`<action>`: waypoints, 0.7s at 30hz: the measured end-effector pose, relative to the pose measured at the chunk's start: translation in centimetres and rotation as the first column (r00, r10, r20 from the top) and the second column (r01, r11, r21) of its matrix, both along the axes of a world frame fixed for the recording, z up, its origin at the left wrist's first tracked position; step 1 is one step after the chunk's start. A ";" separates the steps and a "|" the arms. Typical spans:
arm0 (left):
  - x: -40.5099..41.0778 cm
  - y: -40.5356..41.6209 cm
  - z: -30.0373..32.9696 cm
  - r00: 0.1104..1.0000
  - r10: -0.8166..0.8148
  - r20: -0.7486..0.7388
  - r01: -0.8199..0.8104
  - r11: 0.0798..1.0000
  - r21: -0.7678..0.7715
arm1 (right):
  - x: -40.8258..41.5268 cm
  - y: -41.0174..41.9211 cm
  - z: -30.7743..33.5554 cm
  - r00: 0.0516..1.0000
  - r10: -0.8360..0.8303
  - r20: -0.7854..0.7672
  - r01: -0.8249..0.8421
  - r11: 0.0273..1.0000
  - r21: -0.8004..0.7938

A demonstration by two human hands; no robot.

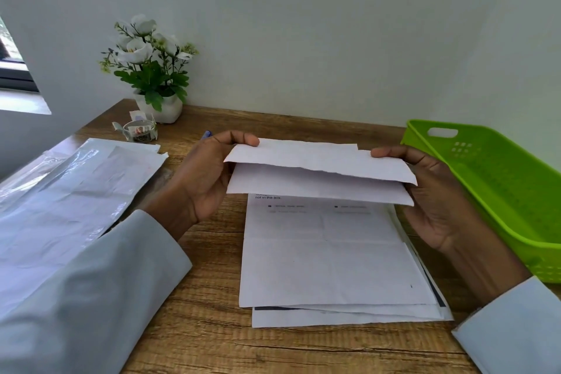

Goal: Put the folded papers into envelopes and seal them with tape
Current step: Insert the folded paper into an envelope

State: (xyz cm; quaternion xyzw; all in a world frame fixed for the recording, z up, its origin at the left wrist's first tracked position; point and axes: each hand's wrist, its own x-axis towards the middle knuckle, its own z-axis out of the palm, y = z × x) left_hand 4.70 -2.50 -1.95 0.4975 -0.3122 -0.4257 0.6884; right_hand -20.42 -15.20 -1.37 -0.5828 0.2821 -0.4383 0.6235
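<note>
The left hand (209,179) grips the left end of a folded white paper (318,171), thumb laid over its top edge and fingers curled behind it. The right hand (437,200) holds the right end the same way, thumb on top near the upper right corner and fingers underneath. Between the two hands the folded paper hangs level above the surface (212,328), its upper flap lying over a lower layer with a ragged edge across the middle.

Directly below it, flat on the wooden surface, lies a stack of paper sheets (331,267), the top one creased and carrying a few lines of small print near its far edge. To the left, partly under the left sleeve (91,297), sits a pile of envelopes (76,191) in clear plastic wrap. Beyond that pile stands a roll of tape (140,130), and just behind it a white pot of artificial flowers (148,70) against the wall. A blue pen tip (207,133) shows behind the left hand. A green plastic basket (491,191) stands on the right, near the right hand.
</note>
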 end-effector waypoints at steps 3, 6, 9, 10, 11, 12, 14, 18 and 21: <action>0.4 -0.1 -0.2 0.998 0.015 -0.060 -0.014 1.000 0.008 | 0.1 0.3 0.0 1.000 -0.027 -0.007 0.027 0.999 -0.033; 1.0 -0.2 -0.5 0.998 -0.019 -0.059 0.019 1.000 -0.013 | 0.2 0.2 -0.3 0.997 -0.071 -0.035 0.067 0.993 -0.093; 0.8 -0.2 -0.7 0.989 -0.138 0.047 0.138 0.990 0.001 | 0.3 0.4 -0.4 0.990 -0.121 -0.067 0.107 0.978 -0.180; 0.7 -0.2 -0.9 0.981 -0.170 0.098 0.169 0.986 0.019 | 0.4 0.4 -0.5 0.989 -0.129 -0.076 0.112 0.974 -0.197; 0.6 -0.4 -1.1 0.976 -0.174 0.134 0.172 0.985 0.027 | 0.4 0.5 -0.4 0.989 -0.127 -0.080 0.109 0.974 -0.197; 0.5 -0.4 -1.1 0.977 -0.152 0.150 0.151 0.988 0.021 | 0.5 0.5 -0.4 0.990 -0.119 -0.076 0.104 0.978 -0.179; 0.4 -0.5 -1.0 0.984 -0.104 0.148 0.107 0.994 -0.012 | 0.7 0.5 -0.2 0.995 -0.096 -0.018 0.095 0.993 -0.071; 0.6 -0.1 -0.5 0.982 0.010 0.187 0.003 0.998 -0.070 | 0.9 0.4 0.1 0.986 0.013 0.168 -0.039 0.987 0.154; 0.4 0.3 0.2 0.974 0.055 0.219 -0.032 0.994 -0.107 | 1.2 0.9 0.1 0.986 0.140 0.094 -0.150 0.982 0.114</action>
